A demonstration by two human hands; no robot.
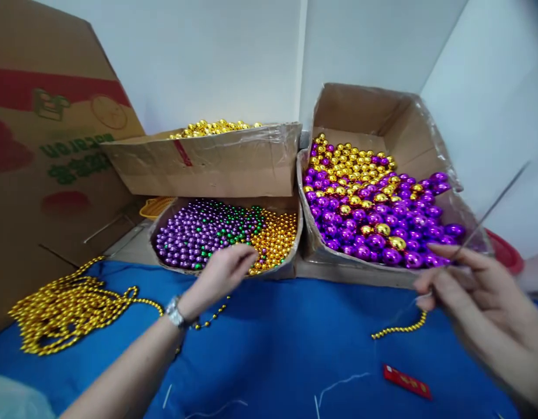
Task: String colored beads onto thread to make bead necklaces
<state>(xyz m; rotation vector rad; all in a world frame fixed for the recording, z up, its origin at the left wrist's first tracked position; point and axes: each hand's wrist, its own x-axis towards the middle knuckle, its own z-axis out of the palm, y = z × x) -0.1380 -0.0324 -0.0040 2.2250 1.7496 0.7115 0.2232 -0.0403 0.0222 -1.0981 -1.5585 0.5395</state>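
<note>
My left hand [231,265], with a watch [175,312] at the wrist, hangs over the front rim of a low box [290,269] of small purple, green and gold beads. Its fingers are pinched together beside the gold beads [277,233]; what they hold is hidden. Below it a sparse strand of gold beads [214,317] dangles, partly behind the wrist. On the right, my right hand [473,297] grips a long thin needle [495,210] that points up and right. A thin thread and a short string of gold beads [399,331] show beneath those fingers.
A gold bead garland [72,308] lies heaped on the blue cloth [269,349] at left. Behind stand a cardboard box [207,166] of gold beads and a tall box [360,105] of large purple and gold beads. A red packet [407,382] and loose thread [342,381] lie in front.
</note>
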